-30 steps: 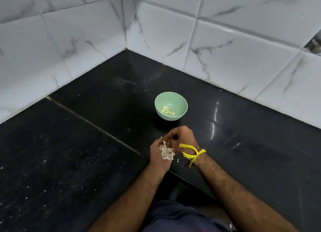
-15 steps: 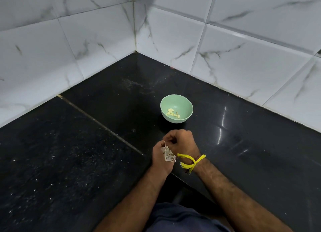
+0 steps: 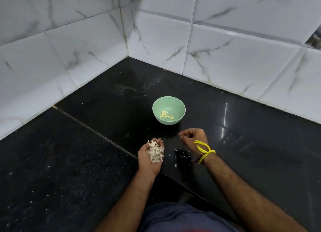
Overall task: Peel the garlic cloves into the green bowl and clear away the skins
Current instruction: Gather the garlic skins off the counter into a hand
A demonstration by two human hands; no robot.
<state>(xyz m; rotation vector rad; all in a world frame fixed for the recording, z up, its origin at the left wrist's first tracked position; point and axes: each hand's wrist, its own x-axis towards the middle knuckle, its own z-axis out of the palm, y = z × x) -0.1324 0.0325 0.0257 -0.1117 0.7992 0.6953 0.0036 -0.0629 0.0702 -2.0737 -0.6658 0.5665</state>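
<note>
A green bowl (image 3: 155, 104) stands on the black counter and holds several peeled garlic cloves (image 3: 166, 115). Nearer to me and to the left of it, my left hand (image 3: 145, 162) lies palm up, cupped, with its fingers bent a little round a pile of dry garlic skins (image 3: 155, 152). My right hand (image 3: 192, 137) hovers just in front of the bowl, apart from the left hand. Its fingers are loosely curled and I see nothing in them. A yellow thread (image 3: 204, 150) is tied round that wrist.
Small skin flakes (image 3: 182, 156) lie scattered on the black counter (image 3: 86, 162) between and around my hands. White marble-look tiled walls (image 3: 225, 61) meet in a corner behind the bowl. The counter's front edge (image 3: 184, 186) runs just below my wrists.
My hands were pressed together over the skins. They have come apart: the right hand moved right toward the bowl, and the left now lies palm up with the pile showing.
</note>
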